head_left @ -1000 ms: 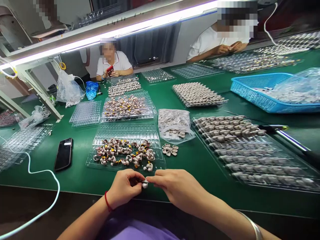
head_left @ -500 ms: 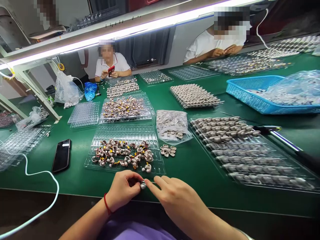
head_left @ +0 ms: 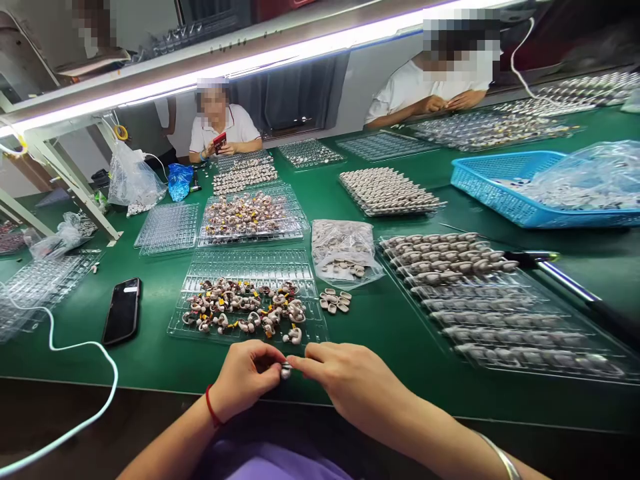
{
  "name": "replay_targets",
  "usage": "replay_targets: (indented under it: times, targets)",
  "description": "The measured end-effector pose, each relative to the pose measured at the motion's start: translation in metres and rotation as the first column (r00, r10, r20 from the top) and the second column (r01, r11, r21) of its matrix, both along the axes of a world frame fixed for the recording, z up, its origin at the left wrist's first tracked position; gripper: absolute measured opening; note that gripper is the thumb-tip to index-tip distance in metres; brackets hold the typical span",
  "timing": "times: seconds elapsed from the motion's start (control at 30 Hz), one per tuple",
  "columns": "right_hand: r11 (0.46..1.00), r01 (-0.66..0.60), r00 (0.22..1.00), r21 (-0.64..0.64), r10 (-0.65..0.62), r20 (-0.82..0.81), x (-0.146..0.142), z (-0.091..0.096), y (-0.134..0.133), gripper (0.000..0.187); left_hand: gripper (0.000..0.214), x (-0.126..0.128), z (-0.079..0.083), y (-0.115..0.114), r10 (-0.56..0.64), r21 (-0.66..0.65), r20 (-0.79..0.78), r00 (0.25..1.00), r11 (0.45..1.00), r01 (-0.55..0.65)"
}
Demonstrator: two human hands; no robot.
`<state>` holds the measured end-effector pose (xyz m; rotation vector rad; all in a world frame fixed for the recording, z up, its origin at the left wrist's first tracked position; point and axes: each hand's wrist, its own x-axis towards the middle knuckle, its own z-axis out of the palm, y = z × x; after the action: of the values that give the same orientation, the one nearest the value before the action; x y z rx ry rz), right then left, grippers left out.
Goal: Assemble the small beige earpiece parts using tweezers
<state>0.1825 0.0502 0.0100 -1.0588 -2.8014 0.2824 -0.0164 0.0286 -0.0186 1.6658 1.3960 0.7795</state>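
Observation:
At the table's near edge, my left hand (head_left: 253, 373) pinches a small pale earphone part (head_left: 285, 372) between thumb and forefinger; most of it is hidden by the fingers. My right hand (head_left: 345, 373) meets it from the other side, its forefinger tip touching the part and the other fingers curled under. Whatever those curled fingers hold is hidden. Just beyond lies a clear plastic tray (head_left: 240, 263) with curved beige earphone pieces (head_left: 245, 307) showing yellow and dark bits. Several small beige shell caps (head_left: 335, 301) lie loose to its right, near a bag of similar caps (head_left: 343, 250).
A black phone (head_left: 123, 311) and white cable (head_left: 113, 373) lie left. Filled trays (head_left: 475, 300) and a blue basket (head_left: 500, 193) stand right. A lamp bar (head_left: 280, 57) spans overhead. Two people (head_left: 227, 130) (head_left: 425, 93) sit across the green table (head_left: 400, 373).
My right hand has shifted slightly, its fingers drawn closer together and its forefinger lying flatter against the part. My left hand keeps its pinch. The view has moved a little.

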Motion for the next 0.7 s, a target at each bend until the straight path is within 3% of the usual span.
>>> replay_targets:
  times: [0.13, 0.27, 0.53, 0.7]
  targets:
    - [0.998, 0.049, 0.998, 0.045, -0.048, -0.030, 0.003, -0.002, -0.007, 0.041, 0.019, 0.001, -0.002, 0.000, 0.025, 0.016, -0.010, 1.000, 1.000, -0.025]
    - [0.981, 0.042, 0.997, 0.187, -0.028, -0.078, 0.001, -0.005, -0.014, 0.045, 0.019, 0.002, -0.004, -0.001, 0.038, 0.029, -0.015, 0.999, 0.999, -0.037]
    - [0.884, 0.045, 0.999, 0.465, -0.029, -0.042, -0.016, -0.004, -0.027, 0.018, 0.018, 0.002, -0.004, -0.001, 0.024, 0.047, -0.017, 1.000, 0.999, -0.023]
    - [0.830, 0.053, 0.997, 0.555, -0.071, 0.011, -0.024, -0.005, -0.038, 0.019, 0.019, 0.003, -0.004, -0.001, 0.020, 0.046, -0.018, 1.000, 0.999, -0.019]
